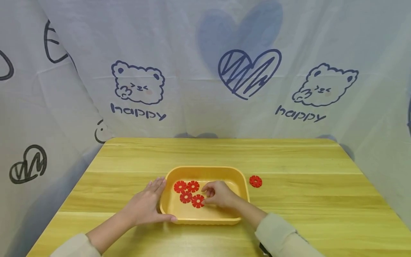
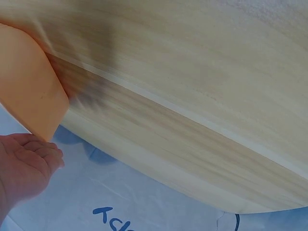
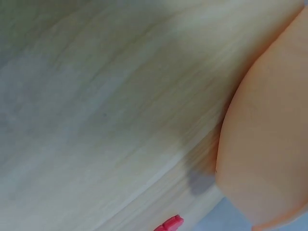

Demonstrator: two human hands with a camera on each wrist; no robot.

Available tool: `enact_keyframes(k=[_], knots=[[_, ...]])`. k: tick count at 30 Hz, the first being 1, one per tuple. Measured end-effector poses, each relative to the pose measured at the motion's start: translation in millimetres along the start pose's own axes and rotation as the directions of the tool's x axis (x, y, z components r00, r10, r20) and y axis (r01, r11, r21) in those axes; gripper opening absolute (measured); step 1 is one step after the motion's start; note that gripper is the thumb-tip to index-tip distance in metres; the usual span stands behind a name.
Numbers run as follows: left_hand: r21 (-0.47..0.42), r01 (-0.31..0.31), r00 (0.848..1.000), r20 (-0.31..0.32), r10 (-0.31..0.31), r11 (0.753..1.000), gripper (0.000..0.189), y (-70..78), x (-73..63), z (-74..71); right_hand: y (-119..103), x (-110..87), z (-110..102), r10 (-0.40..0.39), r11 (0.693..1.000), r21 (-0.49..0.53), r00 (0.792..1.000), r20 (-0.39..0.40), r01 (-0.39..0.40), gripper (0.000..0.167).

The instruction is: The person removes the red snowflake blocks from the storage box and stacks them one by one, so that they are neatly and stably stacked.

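Discs [image 1: 186, 201] (4 red, notched) lie in orange tray [image 1: 208, 215], just L of my R hand [image 1: 221, 194]: thumb at nearest's edge, thumb/index narrowly apart. My L hand [image 1: 146, 203], fingers straight, on tray's L end. 5th disc [image 1: 258, 183] on tbl [image 1: 314, 203], just R of tray.

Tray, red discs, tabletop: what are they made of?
Tray: likely moulded plastic, smooth satin finish; thin walls, rounded corners.
Red discs: probably plastic; uniform colour, regular notches. Gloss hard to judge.
Tabletop: wood-look, streaked grain; solid wood or printed laminate, can't tell.
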State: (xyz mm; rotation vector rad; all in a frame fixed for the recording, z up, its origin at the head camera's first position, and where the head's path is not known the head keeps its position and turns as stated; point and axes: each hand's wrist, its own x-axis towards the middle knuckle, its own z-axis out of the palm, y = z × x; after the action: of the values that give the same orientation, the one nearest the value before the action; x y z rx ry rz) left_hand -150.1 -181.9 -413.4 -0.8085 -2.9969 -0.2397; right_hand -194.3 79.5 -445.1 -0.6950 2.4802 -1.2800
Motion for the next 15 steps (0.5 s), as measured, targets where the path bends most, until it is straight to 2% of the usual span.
enact_keyframes(k=[15], knots=[[-0.007,0.006,1.0,-0.01,-0.006,1.0,0.118,-1.4,1.2,1.6,1.9,5.0,9.3,-0.086,0.986,-0.145,0.996,-0.001,0.085,0.02]])
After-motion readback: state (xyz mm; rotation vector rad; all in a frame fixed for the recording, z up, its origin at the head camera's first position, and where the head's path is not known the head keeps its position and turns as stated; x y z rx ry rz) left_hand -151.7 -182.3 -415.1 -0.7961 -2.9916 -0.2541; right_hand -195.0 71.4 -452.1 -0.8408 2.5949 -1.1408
